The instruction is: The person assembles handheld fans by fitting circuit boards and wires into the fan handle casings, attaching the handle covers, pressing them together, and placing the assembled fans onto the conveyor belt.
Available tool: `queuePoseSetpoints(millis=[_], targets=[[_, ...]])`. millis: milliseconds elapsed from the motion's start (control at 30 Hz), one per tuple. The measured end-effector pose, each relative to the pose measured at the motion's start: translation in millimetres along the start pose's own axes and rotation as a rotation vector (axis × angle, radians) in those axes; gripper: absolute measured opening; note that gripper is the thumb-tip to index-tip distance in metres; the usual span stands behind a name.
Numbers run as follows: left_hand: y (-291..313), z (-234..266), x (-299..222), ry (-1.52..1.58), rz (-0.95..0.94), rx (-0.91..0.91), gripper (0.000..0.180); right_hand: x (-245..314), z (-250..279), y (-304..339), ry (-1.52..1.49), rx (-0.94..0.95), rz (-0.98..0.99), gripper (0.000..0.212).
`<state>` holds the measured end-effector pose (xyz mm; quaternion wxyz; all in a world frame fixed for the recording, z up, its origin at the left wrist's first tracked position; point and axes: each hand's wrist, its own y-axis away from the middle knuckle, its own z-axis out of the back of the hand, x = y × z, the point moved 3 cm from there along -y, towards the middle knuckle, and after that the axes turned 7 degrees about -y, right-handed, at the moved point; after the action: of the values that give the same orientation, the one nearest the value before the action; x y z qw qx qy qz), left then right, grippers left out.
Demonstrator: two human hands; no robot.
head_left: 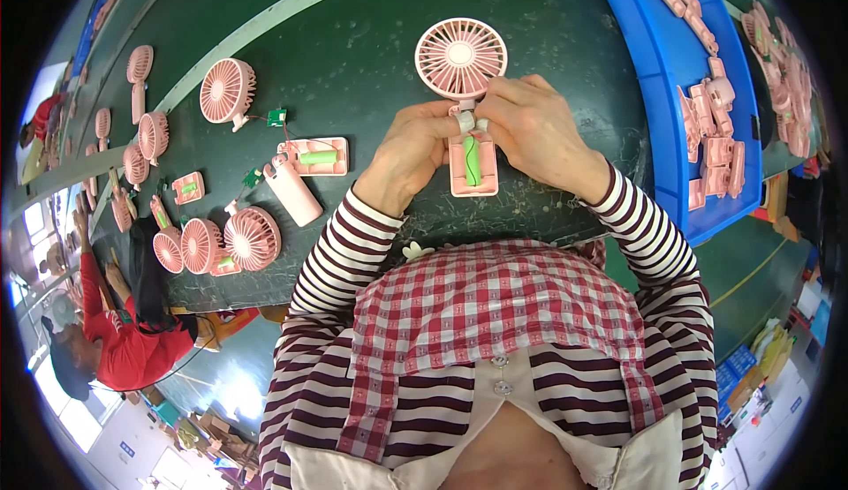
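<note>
A pink handheld fan (460,59) lies in front of me with its round grille pointing away. Its opened handle shell (457,181) points toward me and holds a green battery (472,156) with a dark wire across it. My left hand (405,153) is closed, pinching the handle's left side near the neck. From the right, my right hand (541,126) is closed at the joint between fan head and handle. White coverings show on the fingertips. Whatever small part lies between the fingers is hidden.
A blue bin (658,93) of pink shell pieces (712,106) stands at right. Leftward on the green table (344,57) lie a fan head wired to a circuit board (276,117), a battery-filled shell (340,168), a closed pink shell (293,192) and more fans (253,237). A person in red (132,340) is at far left.
</note>
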<state>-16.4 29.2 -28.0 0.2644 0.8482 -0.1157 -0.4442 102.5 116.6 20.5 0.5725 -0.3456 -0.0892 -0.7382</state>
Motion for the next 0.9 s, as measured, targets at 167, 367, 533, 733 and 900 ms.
queuePoseSetpoints(millis=[167, 367, 533, 733, 900], targets=[[3, -5, -3, 0.009, -0.181, -0.141, 0.022, -3, -7, 0, -0.001, -0.094, -0.018, 0.014], [6, -3, -12, 0.046, -0.394, -0.240, 0.025, -1, -21, 13, -0.423, -0.234, -0.526, 0.040], [10, -10, -13, 0.047, -0.413, -0.212, 0.026, -14, -32, 12, -0.659, -0.250, -0.720, 0.036], [13, -6, -12, 0.063, -0.444, -0.213, 0.025, -7, -34, 8, -0.902, -0.294, -0.718, 0.042], [14, 0, -14, -0.001, -0.429, -0.240, 0.026, 7, -26, 14, -0.628, -0.418, -0.308, 0.052]])
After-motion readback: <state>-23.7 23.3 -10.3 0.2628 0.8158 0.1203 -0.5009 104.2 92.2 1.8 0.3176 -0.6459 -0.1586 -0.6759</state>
